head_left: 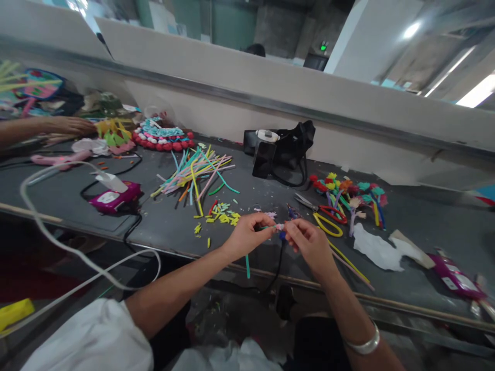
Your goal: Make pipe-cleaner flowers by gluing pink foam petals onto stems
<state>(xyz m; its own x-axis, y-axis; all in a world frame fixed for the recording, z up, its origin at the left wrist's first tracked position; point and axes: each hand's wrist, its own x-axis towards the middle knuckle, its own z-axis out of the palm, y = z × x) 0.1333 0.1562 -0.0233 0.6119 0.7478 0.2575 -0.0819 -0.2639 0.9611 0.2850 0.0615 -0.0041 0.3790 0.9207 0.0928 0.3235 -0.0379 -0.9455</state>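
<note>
My left hand is closed in a pinch on a thin green pipe cleaner, part of which hangs below the palm. A small pink piece sits at its tip, between the two hands. Fingertips of my right hand pinch at that pink end; their exact grip is too small to make out. Short cut bits of yellow pipe cleaner lie left of my left hand. Scissors with red and yellow handles rest open just beyond my right hand. A blue-tipped tool with a black cord is partly hidden by my right hand.
Loose coloured pipe cleaners lie in a pile behind the bits. Finished pipe-cleaner flowers are at right, near white tissue. A black bag stands against the partition. Purple devices and a white cable are around; another person's hand is far left.
</note>
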